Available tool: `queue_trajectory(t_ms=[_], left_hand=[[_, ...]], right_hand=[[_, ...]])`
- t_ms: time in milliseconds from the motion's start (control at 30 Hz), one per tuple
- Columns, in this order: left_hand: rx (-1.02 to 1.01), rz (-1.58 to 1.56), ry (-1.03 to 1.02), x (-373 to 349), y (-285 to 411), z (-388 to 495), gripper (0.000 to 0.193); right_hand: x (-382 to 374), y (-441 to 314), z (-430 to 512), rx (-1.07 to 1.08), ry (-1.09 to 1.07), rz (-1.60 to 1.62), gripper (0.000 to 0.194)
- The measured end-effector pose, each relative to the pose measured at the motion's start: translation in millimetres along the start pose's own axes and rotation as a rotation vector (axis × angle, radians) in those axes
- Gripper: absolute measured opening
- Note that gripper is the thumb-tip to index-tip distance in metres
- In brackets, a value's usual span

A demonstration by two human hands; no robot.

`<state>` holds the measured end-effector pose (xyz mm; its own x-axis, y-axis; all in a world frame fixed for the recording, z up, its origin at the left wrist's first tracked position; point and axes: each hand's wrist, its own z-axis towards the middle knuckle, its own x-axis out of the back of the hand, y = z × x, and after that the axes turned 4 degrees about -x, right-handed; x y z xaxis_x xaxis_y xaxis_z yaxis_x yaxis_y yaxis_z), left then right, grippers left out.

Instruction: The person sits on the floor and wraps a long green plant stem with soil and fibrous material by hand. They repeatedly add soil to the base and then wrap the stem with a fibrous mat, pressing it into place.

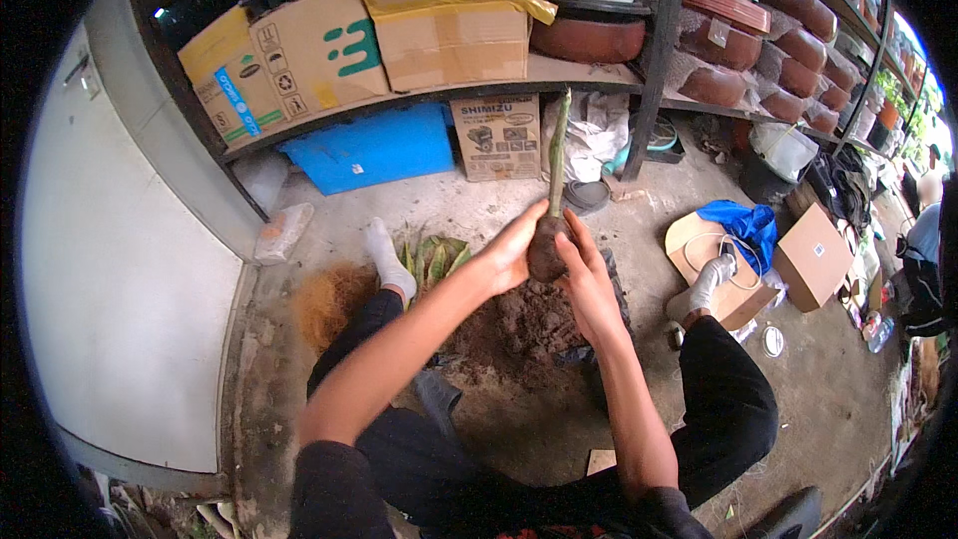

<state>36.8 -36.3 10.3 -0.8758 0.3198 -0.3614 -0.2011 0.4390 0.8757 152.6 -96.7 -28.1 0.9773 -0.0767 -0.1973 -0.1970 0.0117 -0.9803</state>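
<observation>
Between my two hands is a ball of dark soil (548,253) with a single upright green leaf (557,153) rising from its top. My left hand (516,251) cups the ball from the left side. My right hand (587,266) wraps the other side, its thumb pressed on the front. Below them a heap of loose brown soil (535,318) lies on a black plastic sheet (617,292). Several cut green leaves (438,258) rest on the floor by my left foot, near a clump of brown fibre (333,303).
A shelf (449,93) across the back holds cardboard boxes (449,37) and brown pots (587,40). Beneath it are a blue bin (374,146) and a printed carton (498,138). Opened cardboard (692,243) with a cable and a small box (814,258) sit right. Another person (924,262) is at the far right.
</observation>
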Motion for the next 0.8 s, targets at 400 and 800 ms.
queue_trajectory(t_ms=[400,800], left_hand=[[-0.297,-0.148,-0.024,-25,-78,-56,0.042],[-0.442,-0.248,0.177,-19,-100,-88,0.042]], right_hand=[[3,16,-54,0.043,0.069,0.09,0.055],[-24,19,-68,-0.011,0.035,0.034,0.042]])
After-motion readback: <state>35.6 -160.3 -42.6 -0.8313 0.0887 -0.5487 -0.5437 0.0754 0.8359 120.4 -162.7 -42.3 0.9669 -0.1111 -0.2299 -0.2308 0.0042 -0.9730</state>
